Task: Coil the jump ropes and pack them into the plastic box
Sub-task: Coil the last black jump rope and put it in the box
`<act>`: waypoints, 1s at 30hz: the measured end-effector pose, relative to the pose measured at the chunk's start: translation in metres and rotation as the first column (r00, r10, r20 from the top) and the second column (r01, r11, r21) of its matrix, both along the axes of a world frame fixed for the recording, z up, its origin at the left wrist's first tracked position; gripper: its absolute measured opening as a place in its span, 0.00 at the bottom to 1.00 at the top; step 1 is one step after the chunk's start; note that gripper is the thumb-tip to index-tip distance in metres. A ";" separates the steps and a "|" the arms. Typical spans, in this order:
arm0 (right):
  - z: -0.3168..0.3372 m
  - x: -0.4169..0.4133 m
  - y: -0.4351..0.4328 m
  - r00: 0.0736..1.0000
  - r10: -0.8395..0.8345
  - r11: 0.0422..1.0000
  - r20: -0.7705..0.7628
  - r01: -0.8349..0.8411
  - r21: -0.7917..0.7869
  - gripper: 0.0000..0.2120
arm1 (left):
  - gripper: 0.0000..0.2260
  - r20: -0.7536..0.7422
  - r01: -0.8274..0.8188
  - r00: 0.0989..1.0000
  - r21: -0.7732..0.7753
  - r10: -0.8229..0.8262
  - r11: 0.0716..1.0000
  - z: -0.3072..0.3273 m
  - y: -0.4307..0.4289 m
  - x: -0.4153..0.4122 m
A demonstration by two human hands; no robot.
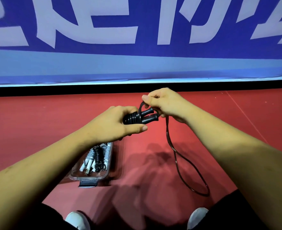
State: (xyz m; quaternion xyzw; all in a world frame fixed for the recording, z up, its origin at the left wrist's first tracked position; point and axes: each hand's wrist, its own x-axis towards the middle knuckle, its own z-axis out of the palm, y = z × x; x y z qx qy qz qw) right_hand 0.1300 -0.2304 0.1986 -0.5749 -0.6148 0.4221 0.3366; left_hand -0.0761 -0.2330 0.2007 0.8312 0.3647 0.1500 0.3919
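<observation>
Blue banner (137, 67) with big white characters filled the whole 12 o'clock side. Red floor (37, 117) ran below it, and the person's two white shoes (77, 219) were at 6

Plastic box (87, 176) sat on the floor at 7 o'clock from the hands, partly under the left forearm, long axis roughly 1-to-7. No lid on it that I could see. It held coiled ropes (98, 156), black and white, side by side

Black jump rope was in work, held in the air above the floor. Loose cord (186, 163) dropped from under the right hand toward 5 o'clock and lay as one long slack loop on the floor

Handles (149, 116) were paired side by side, long axis about 8-to-2, free ends toward the right hand. Finished wraps (131, 117) sat on the end inside the left hand

Left hand (113, 123): fingers and thumb curled round the wrapped end, clamping both handles together

Right hand (166, 103): thumb and forefinger pinched the cord just above the handles, with a small bight standing up from the bundle

My read: mid-coil. The slack lay at 5 o'clock of the grip, on the right hand's side, so that hand was nearer to feed it. Each turn would have to cross the handle axis, stepping toward 2. After that the box was a short drop to 7, left hand nearer
</observation>
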 end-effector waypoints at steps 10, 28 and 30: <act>-0.021 -0.014 -0.012 0.979 0.197 0.918 -0.053 -0.203 -0.341 0.14 | 0.17 0.171 -0.274 0.947 -0.017 0.273 0.962 0.002 0.018 -0.010; 0.013 -0.011 -0.013 0.917 0.045 0.941 0.396 -0.172 0.290 0.08 | 0.24 -0.446 0.172 0.895 0.313 -0.015 0.934 0.000 0.021 -0.012; 0.011 -0.011 -0.011 0.933 0.030 0.949 0.359 -0.139 0.281 0.08 | 0.24 -0.417 0.146 0.909 0.377 0.027 0.914 -0.002 0.016 -0.008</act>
